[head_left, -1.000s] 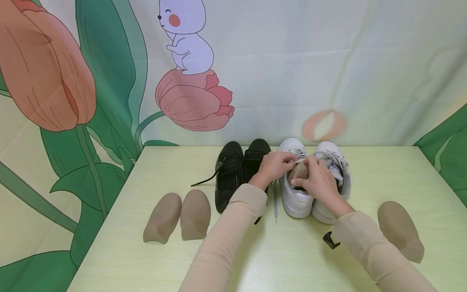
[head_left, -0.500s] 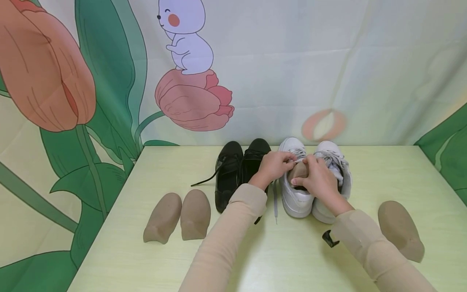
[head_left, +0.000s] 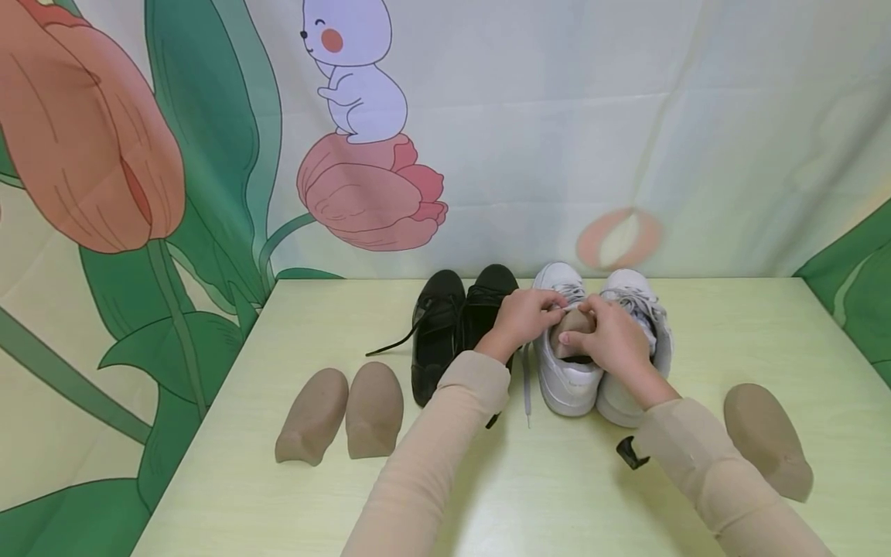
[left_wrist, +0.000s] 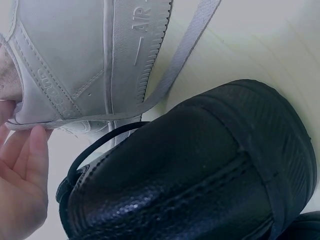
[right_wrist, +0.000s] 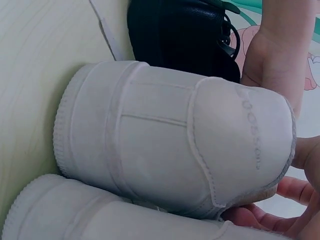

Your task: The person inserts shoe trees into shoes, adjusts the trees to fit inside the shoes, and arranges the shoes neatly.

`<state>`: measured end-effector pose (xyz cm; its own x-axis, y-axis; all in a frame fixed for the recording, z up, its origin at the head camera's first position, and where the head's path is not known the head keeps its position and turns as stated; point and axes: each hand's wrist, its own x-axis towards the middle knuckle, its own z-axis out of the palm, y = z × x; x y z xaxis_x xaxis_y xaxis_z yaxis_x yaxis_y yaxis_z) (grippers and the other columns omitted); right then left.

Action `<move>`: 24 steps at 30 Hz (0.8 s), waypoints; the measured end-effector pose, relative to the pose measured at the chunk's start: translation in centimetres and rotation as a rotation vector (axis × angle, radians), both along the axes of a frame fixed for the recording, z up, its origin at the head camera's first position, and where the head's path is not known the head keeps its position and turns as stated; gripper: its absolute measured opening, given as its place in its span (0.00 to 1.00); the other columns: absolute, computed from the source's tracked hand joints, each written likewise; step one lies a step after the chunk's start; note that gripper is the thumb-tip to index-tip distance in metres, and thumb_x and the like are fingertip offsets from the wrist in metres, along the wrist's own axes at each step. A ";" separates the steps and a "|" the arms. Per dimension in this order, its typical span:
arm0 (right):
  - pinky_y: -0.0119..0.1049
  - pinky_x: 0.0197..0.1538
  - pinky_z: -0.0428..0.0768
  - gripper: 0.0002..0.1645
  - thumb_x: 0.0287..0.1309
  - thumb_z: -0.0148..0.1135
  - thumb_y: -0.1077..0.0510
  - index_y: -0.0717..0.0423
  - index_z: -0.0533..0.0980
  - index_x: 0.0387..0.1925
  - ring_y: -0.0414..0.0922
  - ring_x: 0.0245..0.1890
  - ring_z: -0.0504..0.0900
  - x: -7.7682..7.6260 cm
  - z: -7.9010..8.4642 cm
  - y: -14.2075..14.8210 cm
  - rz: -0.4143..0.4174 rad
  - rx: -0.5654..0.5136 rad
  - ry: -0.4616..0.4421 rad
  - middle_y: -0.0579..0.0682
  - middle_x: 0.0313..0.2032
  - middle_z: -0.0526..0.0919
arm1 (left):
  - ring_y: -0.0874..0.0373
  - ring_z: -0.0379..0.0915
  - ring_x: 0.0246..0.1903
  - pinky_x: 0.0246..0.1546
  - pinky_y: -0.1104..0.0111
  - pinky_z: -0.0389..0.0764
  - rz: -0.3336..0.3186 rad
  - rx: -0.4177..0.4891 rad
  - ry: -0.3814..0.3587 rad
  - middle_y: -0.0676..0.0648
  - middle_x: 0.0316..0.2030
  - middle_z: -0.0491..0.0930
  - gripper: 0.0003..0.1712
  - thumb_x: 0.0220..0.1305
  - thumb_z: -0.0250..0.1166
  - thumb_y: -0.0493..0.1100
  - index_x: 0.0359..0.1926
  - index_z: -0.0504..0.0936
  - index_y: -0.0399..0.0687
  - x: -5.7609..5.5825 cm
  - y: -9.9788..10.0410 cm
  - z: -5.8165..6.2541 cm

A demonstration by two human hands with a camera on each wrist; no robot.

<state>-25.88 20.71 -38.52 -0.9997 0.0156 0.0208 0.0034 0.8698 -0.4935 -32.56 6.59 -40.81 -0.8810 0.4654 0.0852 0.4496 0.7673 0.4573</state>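
Note:
In the head view, the left white sneaker stands with a brown moulded shoe insert in its opening. My right hand holds this insert, thumb on its near end and fingers at its far side. My left hand pinches the sneaker's upper edge by the laces. The left wrist view shows those fingertips at the collar, where a grey lace runs to them. Seen from the right wrist, the sneaker's heel hides most of the insert, and right-hand fingers reach in over the rim.
Right beside it stands the other white sneaker. A pair of black shoes is on the left, partly behind my left wrist. Two brown inserts lie at the table's left, another insert at the right. A printed curtain hangs behind.
My right thumb has shifted slightly on the insert, and a little more of the dark shoe interior shows below it. My left hand keeps its place.

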 end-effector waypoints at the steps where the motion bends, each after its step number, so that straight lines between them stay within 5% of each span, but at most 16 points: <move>1: 0.40 0.31 0.68 0.29 0.45 0.65 0.44 0.54 0.69 0.46 0.53 0.39 0.75 0.0 0.0 0.0 0.002 -0.002 -0.001 0.57 0.39 0.76 | 0.63 0.69 0.27 0.29 0.76 0.66 0.001 -0.001 0.000 0.57 0.27 0.79 0.11 0.61 0.55 0.51 0.42 0.80 0.62 0.0 0.0 0.0; 16: 0.48 0.38 0.67 0.30 0.47 0.64 0.46 0.57 0.67 0.48 0.56 0.43 0.71 0.0 -0.1 -0.3 0.012 -0.010 -0.029 0.60 0.43 0.72 | 0.64 0.69 0.28 0.29 0.76 0.66 0.004 0.004 0.000 0.57 0.28 0.79 0.11 0.62 0.55 0.50 0.43 0.81 0.61 0.0 0.0 0.0; 24: 0.47 0.33 0.69 0.30 0.48 0.63 0.46 0.56 0.66 0.50 0.60 0.41 0.73 0.0 -0.4 -0.7 0.001 0.028 -0.019 0.63 0.46 0.69 | 0.64 0.69 0.28 0.30 0.76 0.67 0.015 0.016 -0.016 0.57 0.27 0.79 0.11 0.62 0.55 0.50 0.43 0.80 0.62 0.0 0.0 -0.1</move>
